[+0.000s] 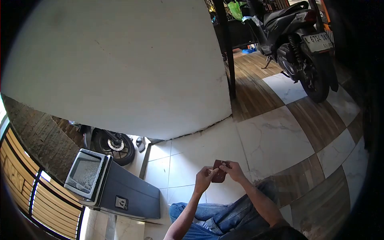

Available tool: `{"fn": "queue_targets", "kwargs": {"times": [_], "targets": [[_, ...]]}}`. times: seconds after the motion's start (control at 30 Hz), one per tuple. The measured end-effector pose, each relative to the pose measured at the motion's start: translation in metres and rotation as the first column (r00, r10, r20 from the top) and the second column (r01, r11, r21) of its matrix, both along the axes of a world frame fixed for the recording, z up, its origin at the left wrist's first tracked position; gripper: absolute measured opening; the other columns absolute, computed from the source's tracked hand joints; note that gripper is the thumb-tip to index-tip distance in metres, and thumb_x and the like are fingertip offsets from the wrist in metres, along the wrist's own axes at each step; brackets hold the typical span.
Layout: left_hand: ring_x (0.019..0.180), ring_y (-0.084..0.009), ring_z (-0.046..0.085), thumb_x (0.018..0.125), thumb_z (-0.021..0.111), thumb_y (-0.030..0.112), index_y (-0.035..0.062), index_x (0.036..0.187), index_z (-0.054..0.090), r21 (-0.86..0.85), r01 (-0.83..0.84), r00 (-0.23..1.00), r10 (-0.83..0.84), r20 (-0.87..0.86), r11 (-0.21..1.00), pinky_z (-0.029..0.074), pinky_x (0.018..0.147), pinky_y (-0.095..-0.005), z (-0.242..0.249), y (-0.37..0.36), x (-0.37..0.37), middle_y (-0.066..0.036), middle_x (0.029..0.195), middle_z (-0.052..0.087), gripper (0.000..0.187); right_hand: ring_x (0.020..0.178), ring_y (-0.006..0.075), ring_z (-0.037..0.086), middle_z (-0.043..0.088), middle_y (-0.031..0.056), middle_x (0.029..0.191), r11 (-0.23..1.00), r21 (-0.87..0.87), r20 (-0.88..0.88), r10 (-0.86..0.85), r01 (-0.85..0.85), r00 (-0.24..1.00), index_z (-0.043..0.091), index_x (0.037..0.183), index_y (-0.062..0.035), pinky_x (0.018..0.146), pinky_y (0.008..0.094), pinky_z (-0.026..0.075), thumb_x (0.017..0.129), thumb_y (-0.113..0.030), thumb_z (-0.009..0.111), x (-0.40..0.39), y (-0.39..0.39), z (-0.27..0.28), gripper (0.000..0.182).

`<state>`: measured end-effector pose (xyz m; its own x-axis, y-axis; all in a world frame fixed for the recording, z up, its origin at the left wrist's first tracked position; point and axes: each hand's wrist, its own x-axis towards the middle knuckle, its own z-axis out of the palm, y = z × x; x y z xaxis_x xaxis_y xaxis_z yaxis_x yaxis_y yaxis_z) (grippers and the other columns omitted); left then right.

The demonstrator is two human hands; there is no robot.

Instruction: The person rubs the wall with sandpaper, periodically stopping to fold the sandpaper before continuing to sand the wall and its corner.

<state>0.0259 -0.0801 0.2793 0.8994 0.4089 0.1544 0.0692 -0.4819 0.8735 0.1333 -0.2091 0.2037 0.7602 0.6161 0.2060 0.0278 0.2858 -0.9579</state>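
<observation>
A small dark red, flat object [218, 176] is held up between both hands above the person's lap, in the lower middle of the head view. My left hand [204, 179] pinches its left edge, with the fingers closed on it. My right hand [233, 170] grips its upper right part, thumb on its face. Some small light marks show near its top, too small to make out. Below the hands are legs in blue jeans [228, 214].
A grey bin [132, 196] stands at the lower left, by a wheel [116, 147]. A white wall [128, 68] fills the upper left. A parked motorbike [296, 44] stands at the upper right on the tiled floor [276, 140]. Wooden slats [52, 196] line the far left.
</observation>
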Motion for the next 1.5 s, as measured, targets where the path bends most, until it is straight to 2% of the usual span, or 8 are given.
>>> {"fn": "queue_targets", "kwargs": {"times": [0.37, 0.47, 0.77, 1.1, 1.17, 1.23, 1.37, 1.5], "targets": [[0.059, -0.0079, 0.054, 0.084, 0.069, 0.027, 0.0015, 0.104, 0.066, 0.097, 0.155, 0.988, -0.154, -0.024, 0.983, 0.046, 0.057, -0.0257, 0.007, 0.0, 0.026, -0.001, 0.058, 0.056, 0.033, 0.075, 0.0092, 0.059, 0.064, 0.0016, 0.083, 0.993, 0.119, -0.072, 0.011, -0.002, 0.997, 0.064, 0.101, -0.0008, 0.068, 0.0247, 0.048, 0.087, -0.019, 0.065, 0.013, -0.005, -0.003, 0.023], [0.067, -0.0098, 0.058, 0.083, 0.069, 0.028, 0.0063, 0.113, 0.064, 0.063, 0.185, 0.954, -0.164, -0.252, 0.981, 0.049, 0.065, -0.028, 0.015, -0.002, 0.023, -0.007, 0.072, 0.062, 0.037, 0.074, 0.0101, 0.059, 0.064, 0.0026, 0.083, 0.995, 0.065, -0.002, -0.079, 0.079, 0.997, 0.063, 0.1, 0.0003, 0.068, 0.0253, 0.048, 0.088, -0.016, 0.064, 0.011, -0.007, 0.002, 0.021], [0.111, -0.0192, 0.054, 0.085, 0.068, 0.022, -0.003, 0.123, 0.051, -0.286, 0.232, 0.973, -0.226, 0.054, 0.93, 0.043, 0.095, -0.0343, 0.002, -0.037, 0.01, -0.011, 0.116, 0.059, 0.049, 0.073, 0.0118, 0.06, 0.063, 0.0036, 0.086, 0.838, 0.488, -0.482, 0.027, 0.243, 0.876, 0.058, 0.1, -0.0024, 0.068, 0.0264, 0.052, 0.09, -0.02, 0.061, 0.02, -0.007, 0.0, 0.021], [0.1, -0.0187, 0.06, 0.096, 0.049, 0.028, -0.0061, 0.109, 0.06, 0.043, 0.057, 0.997, -0.054, -0.05, 0.997, 0.044, 0.088, -0.0313, 0.048, -0.039, 0.044, -0.014, 0.104, 0.067, 0.038, 0.083, 0.0171, 0.063, 0.064, 0.0085, 0.097, 0.851, 0.45, -0.398, -0.08, 0.271, 0.914, 0.055, 0.105, -0.0038, 0.069, 0.0307, 0.052, 0.092, -0.027, 0.058, 0.023, -0.012, 0.011, 0.027], [0.098, -0.0183, 0.062, 0.095, 0.05, 0.015, -0.0033, 0.109, 0.061, 0.186, 0.134, 0.881, -0.203, 0.427, 0.973, 0.046, 0.084, -0.0288, 0.089, -0.023, 0.064, -0.016, 0.104, 0.067, 0.026, 0.083, 0.0181, 0.063, 0.065, 0.0097, 0.1, 0.879, 0.357, -0.377, -0.174, 0.316, 0.91, 0.055, 0.106, -0.0038, 0.07, 0.0322, 0.052, 0.092, -0.028, 0.058, 0.029, -0.022, 0.012, 0.028], [0.111, -0.0256, 0.058, 0.093, 0.047, 0.001, 0.0009, 0.118, 0.059, 0.418, -0.227, 0.841, -0.039, 0.54, 0.88, 0.044, 0.092, -0.0308, 0.183, -0.024, 0.066, -0.016, 0.117, 0.062, 0.027, 0.083, 0.0177, 0.064, 0.066, 0.0111, 0.098, 0.922, 0.046, -0.21, -0.368, 0.385, 0.906, 0.056, 0.107, -0.0018, 0.069, 0.0314, 0.052, 0.092, -0.027, 0.057, 0.04, -0.026, -0.003, 0.029], [0.125, -0.0282, 0.047, 0.079, 0.053, -0.014, 0.0019, 0.117, 0.06, 0.569, -0.6, 0.092, -0.658, 0.747, 0.562, 0.038, 0.104, -0.0402, 0.368, -0.038, 0.101, -0.013, 0.124, 0.058, 0.042, 0.081, 0.0169, 0.064, 0.067, 0.0097, 0.094, 0.947, -0.162, -0.142, -0.3, 0.277, 0.943, 0.059, 0.105, -0.0016, 0.068, 0.031, 0.052, 0.093, -0.024, 0.055, 0.052, -0.028, -0.027, 0.026], [0.121, -0.0265, 0.049, 0.089, 0.052, 0.004, -0.0026, 0.122, 0.053, 0.309, -0.951, 0.189, -0.792, 0.581, 0.0, 0.039, 0.102, -0.0363, 0.449, -0.056, 0.13, -0.015, 0.126, 0.055, 0.033, 0.085, 0.0196, 0.064, 0.068, 0.0087, 0.093, 0.915, -0.37, 0.149, -0.111, 0.16, 0.983, 0.061, 0.106, -0.0041, 0.075, 0.0323, 0.051, 0.09, -0.026, 0.057, 0.044, -0.023, -0.028, 0.027]]}}
